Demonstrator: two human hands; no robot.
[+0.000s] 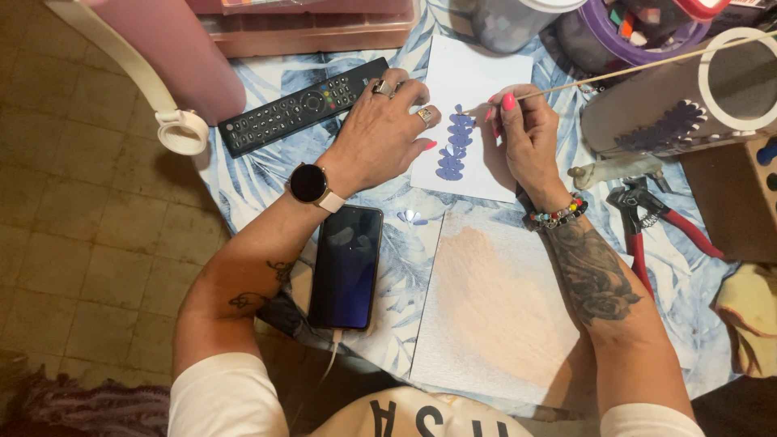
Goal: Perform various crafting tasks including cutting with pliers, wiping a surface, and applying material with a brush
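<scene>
Left of the white paper sheet (473,81) lie one black remote control (303,105) and one dark phone (346,267). My left hand (380,137) rests flat, fingers spread, on the sheet's left edge. My right hand (526,133) pinches one thin wooden stick (647,66) beside one stack of purple petal shapes (455,146) on that sheet. One pair of red-handled pliers (647,218) lies right of it.

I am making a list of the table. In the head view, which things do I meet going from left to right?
White strap ring → black remote control → left hand → purple leaf shapes on the white sheet → right hand holding a thin wooden stick → red-handled pliers.
</scene>
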